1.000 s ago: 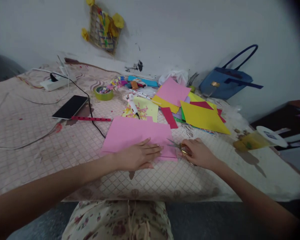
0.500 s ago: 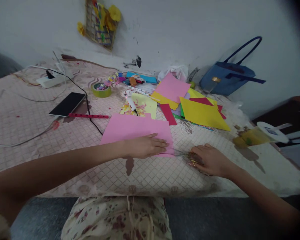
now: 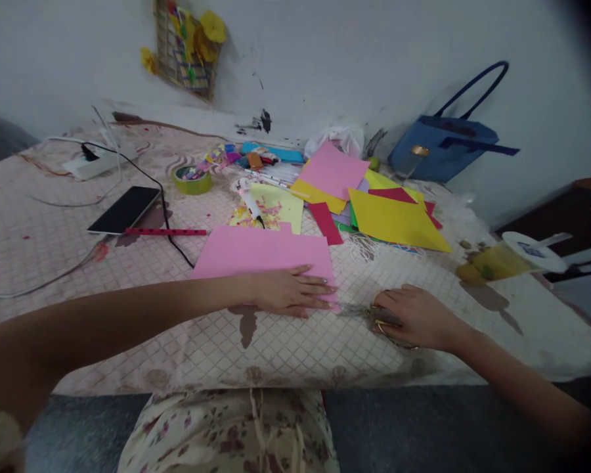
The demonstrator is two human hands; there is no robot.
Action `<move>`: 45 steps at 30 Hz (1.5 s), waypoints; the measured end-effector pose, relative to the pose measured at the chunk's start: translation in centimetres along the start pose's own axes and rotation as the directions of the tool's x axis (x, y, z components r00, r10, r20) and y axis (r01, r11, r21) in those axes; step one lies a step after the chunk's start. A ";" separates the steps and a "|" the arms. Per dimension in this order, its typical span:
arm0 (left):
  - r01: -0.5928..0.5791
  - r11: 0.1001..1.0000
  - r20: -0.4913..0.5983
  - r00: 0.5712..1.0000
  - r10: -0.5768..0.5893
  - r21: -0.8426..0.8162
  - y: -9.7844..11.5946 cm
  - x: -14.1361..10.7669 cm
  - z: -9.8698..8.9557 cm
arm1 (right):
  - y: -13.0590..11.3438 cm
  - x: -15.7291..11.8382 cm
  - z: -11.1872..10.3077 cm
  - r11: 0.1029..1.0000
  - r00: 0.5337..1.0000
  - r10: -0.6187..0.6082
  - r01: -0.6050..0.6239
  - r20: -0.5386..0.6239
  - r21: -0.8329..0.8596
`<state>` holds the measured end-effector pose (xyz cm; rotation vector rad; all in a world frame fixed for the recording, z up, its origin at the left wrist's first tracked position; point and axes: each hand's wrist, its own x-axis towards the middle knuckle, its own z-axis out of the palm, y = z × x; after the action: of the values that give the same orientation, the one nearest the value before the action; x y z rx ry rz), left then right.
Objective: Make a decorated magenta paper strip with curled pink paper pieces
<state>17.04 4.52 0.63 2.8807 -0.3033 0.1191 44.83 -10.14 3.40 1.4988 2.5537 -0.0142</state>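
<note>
A pink sheet of paper (image 3: 256, 249) lies on the patterned tablecloth in front of me. My left hand (image 3: 290, 291) rests flat on its lower right part, fingers stretched out towards the right edge. My right hand (image 3: 414, 318) grips a pair of scissors (image 3: 374, 314), with fingers around the handles. The blades point left and reach the paper's lower right corner. Whether paper sits between the blades is too blurred to tell.
Behind the sheet are a glue gun (image 3: 249, 200), a roll of tape (image 3: 192, 180), yellow paper (image 3: 398, 220) and white string (image 3: 363, 248). A phone (image 3: 125, 210) and red strip (image 3: 165, 232) lie left. A lidded cup (image 3: 502, 259) lies right; a blue bag (image 3: 443, 148) leans against the wall.
The view has shifted slightly. My left fingers have spread and lie closer to the paper's lower right corner. The scissors stay in my right hand near the same edge.
</note>
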 end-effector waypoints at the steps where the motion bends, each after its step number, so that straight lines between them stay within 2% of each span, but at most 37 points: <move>1: 0.006 1.000 0.017 1.000 -0.006 -0.007 0.0 0.1 -0.1 | 0.0 0.0 0.0 1.000 1.000 0.000 0.000 -0.002 0.002; 6: 0.015 0.999 -0.004 1.000 -0.015 -0.033 -0.2 0.7 -0.6 | 0.0 -0.2 0.1 1.000 1.000 0.012 -0.012 0.003 -0.006; 12: 0.011 0.999 -0.028 1.000 -0.012 -0.035 -0.6 1.0 0.1 | 0.3 -0.8 0.4 0.999 1.000 0.018 -0.018 -0.006 -0.043; 16: -0.015 1.000 -0.052 0.999 0.015 -0.013 -0.7 0.9 0.3 | 0.9 -1.7 1.1 0.992 0.995 0.096 -0.097 -0.018 -0.081; 18: -0.007 1.000 -0.020 1.000 0.007 -0.026 -0.7 1.1 0.2 | 1.2 -1.8 1.5 0.981 0.986 0.163 -0.166 -0.034 -0.096; 21: 0.058 0.996 0.030 0.998 -0.056 -0.073 -0.4 1.3 -0.1 | 1.1 -1.4 1.8 0.954 0.958 0.279 -0.284 -0.060 -0.098; 23: 0.086 0.992 0.018 0.996 -0.084 -0.093 -0.2 1.3 -0.1 | 1.0 -0.8 2.0 0.922 0.922 0.376 -0.382 -0.091 -0.067; 26: 0.047 0.997 -0.036 0.998 -0.049 -0.061 -0.2 1.2 0.2 | 0.8 0.2 2.2 0.855 0.845 0.514 -0.518 -0.149 0.014; 28: 0.000 1.000 -0.071 0.997 0.000 -0.005 -0.4 1.0 0.4 | 0.7 0.7 2.1 0.838 0.821 0.543 -0.543 -0.179 0.052; 32: -0.034 0.994 -0.088 0.995 0.043 0.106 -0.2 0.9 0.3 | -0.4 1.1 1.4 0.870 0.832 0.481 -0.493 -0.275 0.028; 34: 0.019 0.989 -0.080 0.997 -0.008 0.144 0.7 0.7 0.1 | -2.0 1.2 1.0 0.890 0.828 0.439 -0.453 -0.348 0.044; 37: 0.171 0.972 -0.107 0.982 -0.154 0.163 2.9 0.0 0.4 | -5.5 1.6 1.1 0.941 0.838 0.337 -0.284 -0.430 0.184; 40: 0.289 0.946 -0.153 0.952 -0.267 0.148 5.2 -0.6 1.3 | -8.8 2.3 2.0 0.954 0.904 0.245 -0.161 -0.351 0.251; 42: 0.329 0.933 -0.160 0.939 -0.306 0.145 6.2 -0.8 2.2 | -10.1 2.7 2.7 0.952 0.922 0.241 -0.163 -0.303 0.260; 45: 0.377 0.915 -0.167 0.920 -0.353 0.144 6.9 -1.1 3.1 | -10.5 3.0 3.4 0.952 0.932 0.246 -0.181 -0.268 0.246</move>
<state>14.70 -2.61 -0.89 3.0196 0.2900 0.2878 34.82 -13.03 -1.24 1.9967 2.6662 -0.0449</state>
